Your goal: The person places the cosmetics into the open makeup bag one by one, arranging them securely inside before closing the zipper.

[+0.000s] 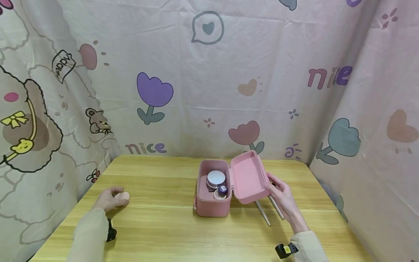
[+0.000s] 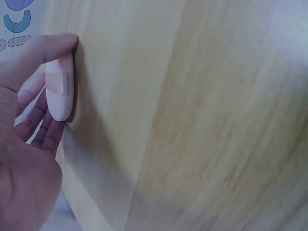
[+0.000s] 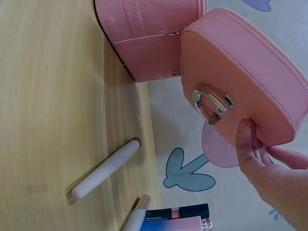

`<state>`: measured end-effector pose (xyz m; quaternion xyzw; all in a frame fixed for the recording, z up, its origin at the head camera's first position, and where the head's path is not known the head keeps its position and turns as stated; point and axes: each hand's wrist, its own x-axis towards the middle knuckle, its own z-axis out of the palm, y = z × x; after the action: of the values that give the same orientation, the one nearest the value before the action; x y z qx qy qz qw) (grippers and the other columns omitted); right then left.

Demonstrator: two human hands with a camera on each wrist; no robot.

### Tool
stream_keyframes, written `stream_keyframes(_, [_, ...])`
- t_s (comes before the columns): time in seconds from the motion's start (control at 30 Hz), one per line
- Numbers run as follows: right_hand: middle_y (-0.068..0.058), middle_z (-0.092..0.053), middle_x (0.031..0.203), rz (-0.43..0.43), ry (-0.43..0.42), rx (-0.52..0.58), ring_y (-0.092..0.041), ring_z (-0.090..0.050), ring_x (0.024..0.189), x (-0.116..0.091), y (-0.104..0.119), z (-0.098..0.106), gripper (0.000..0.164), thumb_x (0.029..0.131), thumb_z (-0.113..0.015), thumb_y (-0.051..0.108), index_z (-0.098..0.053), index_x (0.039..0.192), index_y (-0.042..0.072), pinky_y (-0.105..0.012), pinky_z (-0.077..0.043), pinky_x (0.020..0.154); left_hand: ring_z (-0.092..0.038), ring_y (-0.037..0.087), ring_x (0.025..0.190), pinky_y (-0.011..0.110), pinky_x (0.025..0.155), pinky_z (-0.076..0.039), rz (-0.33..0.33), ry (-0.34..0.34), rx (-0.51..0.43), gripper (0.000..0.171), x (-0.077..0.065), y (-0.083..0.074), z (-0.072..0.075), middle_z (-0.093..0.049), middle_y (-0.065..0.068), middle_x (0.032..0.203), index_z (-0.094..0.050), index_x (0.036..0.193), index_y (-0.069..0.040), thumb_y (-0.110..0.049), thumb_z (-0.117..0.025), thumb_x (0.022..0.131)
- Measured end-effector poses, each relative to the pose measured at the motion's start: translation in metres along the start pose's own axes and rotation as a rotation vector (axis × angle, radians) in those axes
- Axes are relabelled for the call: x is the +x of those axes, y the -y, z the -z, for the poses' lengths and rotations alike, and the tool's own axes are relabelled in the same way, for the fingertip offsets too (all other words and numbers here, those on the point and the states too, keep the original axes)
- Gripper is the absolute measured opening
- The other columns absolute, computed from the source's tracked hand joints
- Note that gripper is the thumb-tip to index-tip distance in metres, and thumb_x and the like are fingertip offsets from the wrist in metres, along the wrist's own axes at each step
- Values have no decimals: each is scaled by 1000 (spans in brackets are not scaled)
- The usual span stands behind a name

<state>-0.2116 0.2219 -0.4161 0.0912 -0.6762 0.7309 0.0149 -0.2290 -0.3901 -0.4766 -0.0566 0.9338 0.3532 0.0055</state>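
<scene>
A pink zip-up cosmetic case (image 1: 213, 209) stands on the table with its lid (image 1: 248, 176) swung out to the right. Thumb and fingers of my right hand (image 1: 284, 198) pinch the lid's outer edge; the right wrist view shows the gold-trimmed handle (image 3: 211, 103) on the lid's outside. Inside the case are a jar with a silvery-white round top (image 1: 216, 178), a small purple-capped item (image 1: 223, 189) and a small round pot (image 1: 220, 195). Far to the left, my left hand (image 1: 109, 199) holds a pale pink, rounded compact (image 2: 60, 101) at the tabletop, fingers curled behind it.
Right of the case, partly behind the lid, lie a slim pale stick (image 3: 108, 168) and a second pale tube (image 3: 138, 214). Beside them are a dark tube (image 3: 185, 211) and a blue-to-pink tube (image 3: 175, 224). A printed curtain (image 1: 209, 72) hangs behind the wooden table (image 1: 157, 236).
</scene>
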Motion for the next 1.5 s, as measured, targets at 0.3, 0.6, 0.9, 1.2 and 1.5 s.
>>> stream_keyframes(0.3, [-1, -49, 131, 9, 0, 6, 4, -59, 110, 1, 0, 0, 62, 100, -53, 3, -25, 151, -16, -13, -52, 92, -60, 45, 108, 53, 93, -51, 7, -15, -8, 72, 0, -4, -2, -57, 38, 126, -55, 131, 13, -30, -81, 80])
stream_keyframes(0.6, [-16, -41, 143, 6, 6, 7, 5, -58, 112, 1, 0, 0, 63, 100, -53, 4, -23, 152, -16, -12, -51, 93, -62, 40, 103, 49, 89, -53, -41, -26, -2, 68, 7, -21, -7, -60, 35, 121, -56, 131, 12, -28, -80, 82])
stream_keyframes(0.9, [-29, -30, 152, -3, 7, 5, 5, -58, 112, -1, 1, 0, 63, 101, -52, 4, -22, 153, -15, -11, -51, 93, -61, 42, 107, 52, 93, -51, -137, -39, -28, 61, 19, -47, -20, -61, 35, 121, -57, 129, 13, -19, -80, 82])
stream_keyframes(1.2, [-11, -45, 137, 4, -1, 12, 3, -59, 112, -1, -1, -1, 63, 100, -53, 4, -24, 152, -15, -13, -52, 93, -62, 36, 102, 45, 88, -53, -227, -35, -20, 61, 29, -84, -33, -64, 29, 116, -59, 129, 8, -19, -81, 80])
stream_keyframes(1.5, [-20, -39, 144, 6, -3, 8, 4, -58, 113, -1, -1, -1, 62, 100, -53, 4, -24, 152, -15, -12, -51, 93, -63, 35, 104, 52, 95, -54, -271, 5, -44, 62, 35, -123, -45, -65, 29, 118, -58, 131, 9, -16, -82, 79])
